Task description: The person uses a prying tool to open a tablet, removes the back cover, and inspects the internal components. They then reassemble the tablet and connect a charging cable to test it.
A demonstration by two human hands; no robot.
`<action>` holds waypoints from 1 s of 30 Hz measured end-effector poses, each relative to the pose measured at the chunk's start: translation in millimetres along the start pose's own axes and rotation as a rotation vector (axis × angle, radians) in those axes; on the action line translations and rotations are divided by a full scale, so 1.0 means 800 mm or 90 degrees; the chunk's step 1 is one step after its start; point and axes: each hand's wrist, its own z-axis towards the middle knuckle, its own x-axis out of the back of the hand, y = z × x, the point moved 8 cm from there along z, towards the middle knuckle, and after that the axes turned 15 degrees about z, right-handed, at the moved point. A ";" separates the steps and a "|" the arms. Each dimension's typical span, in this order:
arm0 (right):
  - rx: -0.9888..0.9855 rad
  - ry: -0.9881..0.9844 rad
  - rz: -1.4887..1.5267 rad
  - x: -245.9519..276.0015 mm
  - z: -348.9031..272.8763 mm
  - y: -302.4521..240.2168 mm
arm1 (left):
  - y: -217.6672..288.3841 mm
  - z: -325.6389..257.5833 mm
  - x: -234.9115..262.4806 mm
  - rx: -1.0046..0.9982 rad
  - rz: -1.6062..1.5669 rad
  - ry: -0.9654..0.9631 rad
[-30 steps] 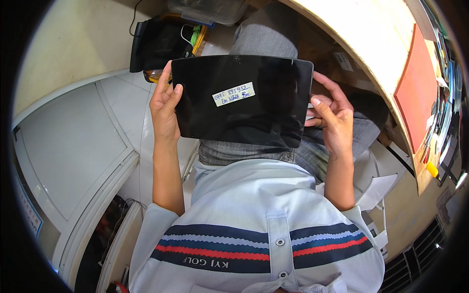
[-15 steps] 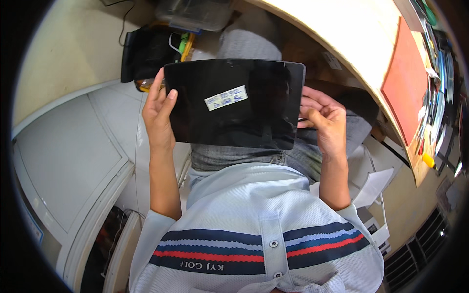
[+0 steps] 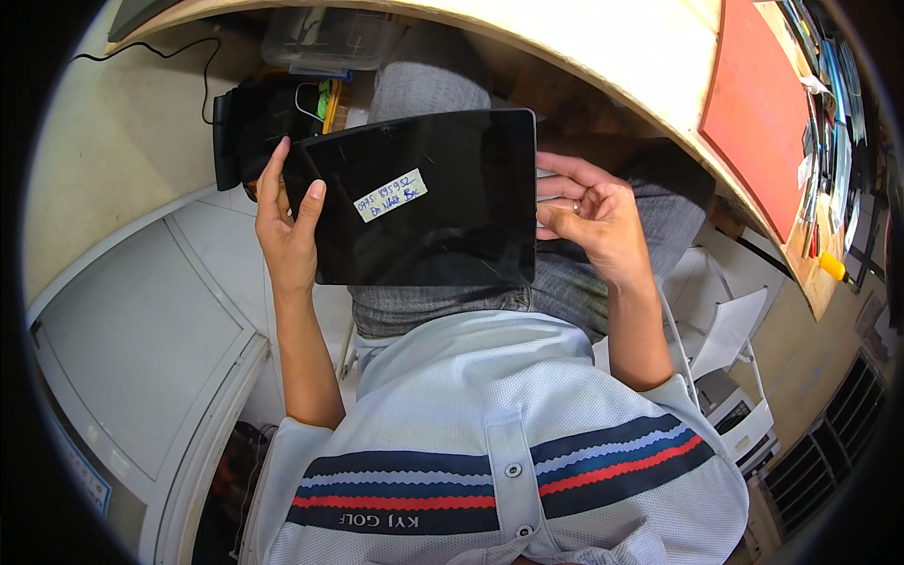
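A black glossy tablet is held up over my lap, its dark face toward me. A pale paper label with blue handwriting is stuck slantwise on that face. My left hand grips the tablet's left edge, thumb on the front, other fingers along and behind the side. At the opposite edge, my right hand has its fingers bent, with fingertips and thumb tip against the side. Part of those fingertips is hidden behind the tablet's edge.
A wooden table curves across the top, bearing a red-orange mat and several tools, including a yellow-handled one. Under it sit a clear plastic box and a black bag. White metal furniture stands at right.
The tablet and both hands have shifted left in view. The tablet has turned slightly, its right side now more upright, and its label has become sharper. Both hands stay at its edges.
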 end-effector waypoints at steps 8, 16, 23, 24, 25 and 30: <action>-0.020 0.012 0.010 -0.003 -0.004 -0.001 | -0.005 0.003 -0.010 0.030 -0.027 -0.036; -0.004 0.006 -0.004 -0.008 0.001 -0.005 | -0.002 0.006 -0.007 0.028 -0.022 -0.037; -0.025 0.001 -0.015 -0.015 0.000 -0.006 | -0.009 0.009 -0.010 0.018 -0.029 -0.051; -0.018 -0.029 -0.010 -0.024 0.000 -0.002 | -0.012 0.008 -0.012 0.024 -0.029 -0.056; -0.016 -0.036 -0.012 -0.030 0.001 0.004 | -0.015 0.008 -0.013 0.030 -0.028 -0.060; -0.041 -0.044 -0.050 -0.026 -0.006 0.009 | -0.011 0.009 -0.011 -0.014 0.032 -0.039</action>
